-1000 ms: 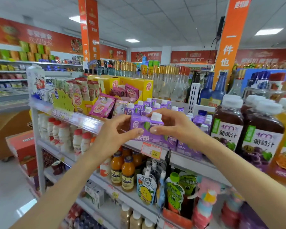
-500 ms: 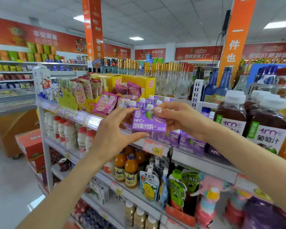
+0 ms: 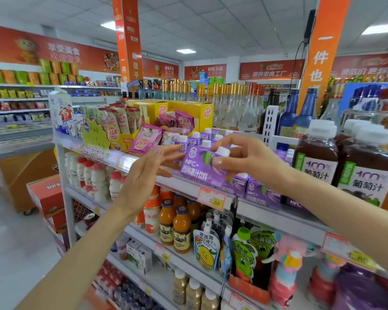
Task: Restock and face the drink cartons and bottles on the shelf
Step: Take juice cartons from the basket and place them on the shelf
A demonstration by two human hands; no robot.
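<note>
A purple NFC+ juice carton point(image 3: 196, 167) with a white cap stands at the front edge of the top shelf point(image 3: 276, 214), its label facing me. My right hand point(image 3: 246, 159) grips it at the cap and upper right side. Just left of the carton is my left hand point(image 3: 147, 173), fingers spread, fingertips near its left edge but not gripping. More purple cartons point(image 3: 261, 192) line the shelf edge to the right, with others point(image 3: 207, 136) behind.
Large dark grape juice bottles point(image 3: 365, 173) stand at right on the same shelf. Pink sachets point(image 3: 145, 139) and yellow display boxes point(image 3: 188, 113) sit to the left. Orange bottles point(image 3: 182, 227) and juice pouches point(image 3: 205, 249) fill the shelf below. A price tag point(image 3: 211, 198) hangs under the carton.
The carton has been turned label-forward and set at the shelf's front edge. My left hand has let go and opened; my right hand still holds the top.
</note>
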